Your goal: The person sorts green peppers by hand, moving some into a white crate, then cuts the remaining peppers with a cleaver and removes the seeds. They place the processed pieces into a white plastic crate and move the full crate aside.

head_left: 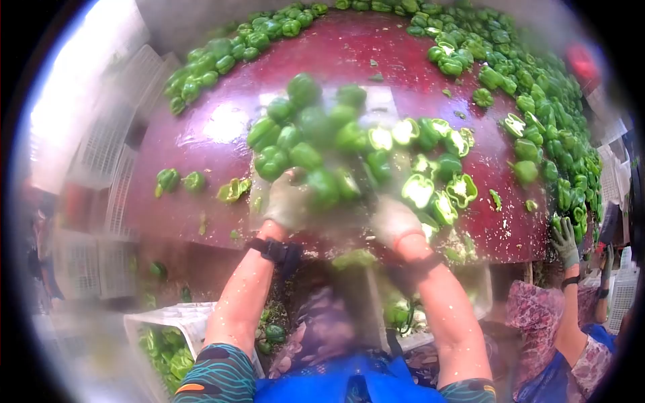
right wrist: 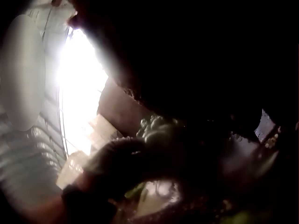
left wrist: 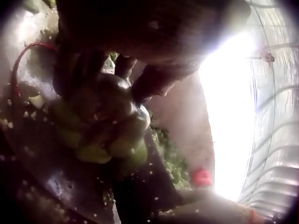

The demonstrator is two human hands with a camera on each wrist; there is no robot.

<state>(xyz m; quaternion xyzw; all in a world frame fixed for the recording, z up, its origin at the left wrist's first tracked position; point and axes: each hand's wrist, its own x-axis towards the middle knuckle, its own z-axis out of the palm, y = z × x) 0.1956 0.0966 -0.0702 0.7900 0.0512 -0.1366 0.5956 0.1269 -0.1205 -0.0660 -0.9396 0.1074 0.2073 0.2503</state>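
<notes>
My gloved left hand (head_left: 286, 203) grips a green bell pepper (head_left: 324, 188) at the near edge of the table. In the left wrist view the fingers curl over this pepper (left wrist: 105, 123), its lobed end showing. My gloved right hand (head_left: 395, 221) holds a knife, whose dark broad blade (left wrist: 142, 186) lies right beside the pepper in the left wrist view. A pile of whole peppers (head_left: 289, 138) sits just beyond my left hand. Cut pepper halves (head_left: 418, 191) with pale insides lie beyond and right of my right hand. The right wrist view is mostly dark.
The red table (head_left: 336, 47) carries long heaps of peppers (head_left: 537, 114) along its far and right edges. A white crate (head_left: 175, 316) of peppers stands below at left, another bin (head_left: 480, 289) below at right. Another person's gloved hand (head_left: 566, 242) reaches in at right.
</notes>
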